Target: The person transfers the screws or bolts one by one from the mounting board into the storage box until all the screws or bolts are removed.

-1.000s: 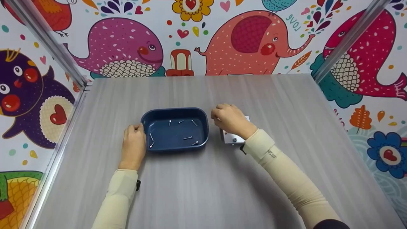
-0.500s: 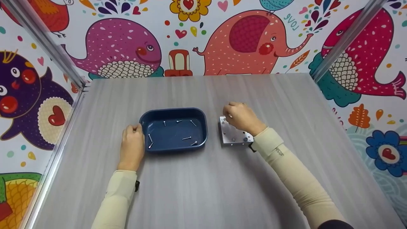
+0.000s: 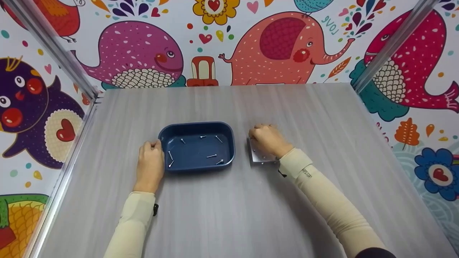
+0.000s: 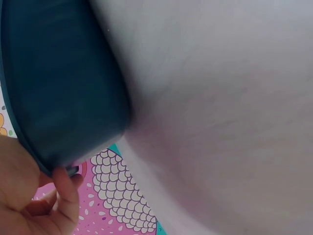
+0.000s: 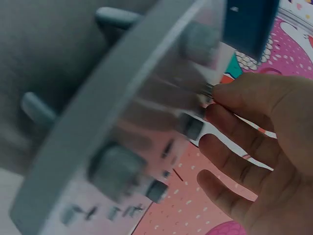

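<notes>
My left hand [image 3: 150,165] grips the left rim of a dark blue tray [image 3: 197,169], thumb and fingers pinching the rim [image 4: 46,169] in the left wrist view. Several small metal screws [image 3: 212,156] lie scattered inside the tray. To the right, my right hand [image 3: 269,139] is over a silver metal block [image 3: 257,158] and hides much of its top. In the right wrist view, thumb and index finger pinch a small metal screw [image 5: 209,92] close to the block's face [image 5: 161,122]. Bolt heads [image 5: 117,169] and holes show on that face; whether the screw sits in a hole I cannot tell.
The tray and block stand side by side on a grey wood-grain table [image 3: 204,215]. Walls with cartoon animals [image 3: 276,50] rise behind and beside it, with metal frame posts [image 3: 53,50] at both back corners.
My right hand has moved right from beside the tray, then down onto the block. One screw at the back of the tray has shifted left. The left hand keeps its hold.
</notes>
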The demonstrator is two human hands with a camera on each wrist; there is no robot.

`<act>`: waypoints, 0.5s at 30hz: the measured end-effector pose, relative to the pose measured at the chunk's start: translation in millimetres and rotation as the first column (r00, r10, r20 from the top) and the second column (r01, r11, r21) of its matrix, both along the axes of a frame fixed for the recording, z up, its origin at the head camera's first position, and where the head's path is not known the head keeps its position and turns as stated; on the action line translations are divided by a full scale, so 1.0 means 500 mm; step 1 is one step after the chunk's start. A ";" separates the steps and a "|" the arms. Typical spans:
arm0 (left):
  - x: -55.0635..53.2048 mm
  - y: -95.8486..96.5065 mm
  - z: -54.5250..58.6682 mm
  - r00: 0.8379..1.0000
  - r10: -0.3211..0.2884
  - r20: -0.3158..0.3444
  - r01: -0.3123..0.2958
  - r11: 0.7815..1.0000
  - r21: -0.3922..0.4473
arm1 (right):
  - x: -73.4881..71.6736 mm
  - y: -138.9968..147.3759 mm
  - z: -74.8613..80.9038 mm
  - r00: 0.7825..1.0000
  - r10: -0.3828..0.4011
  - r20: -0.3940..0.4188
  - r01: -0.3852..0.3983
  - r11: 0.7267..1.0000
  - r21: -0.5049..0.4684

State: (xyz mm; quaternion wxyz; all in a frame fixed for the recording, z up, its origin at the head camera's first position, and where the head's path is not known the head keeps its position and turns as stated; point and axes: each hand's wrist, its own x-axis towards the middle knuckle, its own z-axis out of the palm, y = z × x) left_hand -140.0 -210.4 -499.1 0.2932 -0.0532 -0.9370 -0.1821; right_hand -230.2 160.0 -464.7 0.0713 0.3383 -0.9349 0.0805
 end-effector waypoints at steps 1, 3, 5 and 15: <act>0.000 0.000 0.000 1.000 0.000 0.001 0.000 1.000 0.002 | 0.001 -0.001 -0.003 1.000 -0.002 -0.003 0.002 1.000 0.006; 0.001 0.000 0.000 1.000 0.003 0.006 -0.003 1.000 0.004 | 0.002 -0.002 -0.006 1.000 -0.004 -0.014 0.005 1.000 0.014; 0.001 0.000 0.000 1.000 0.004 0.016 -0.004 1.000 0.005 | 0.003 -0.004 -0.006 1.000 -0.011 -0.023 0.012 1.000 0.029; -0.001 0.001 0.004 0.999 0.004 0.044 -0.004 1.000 -0.006 | 0.001 -0.004 0.017 0.999 -0.025 -0.043 0.029 0.995 0.093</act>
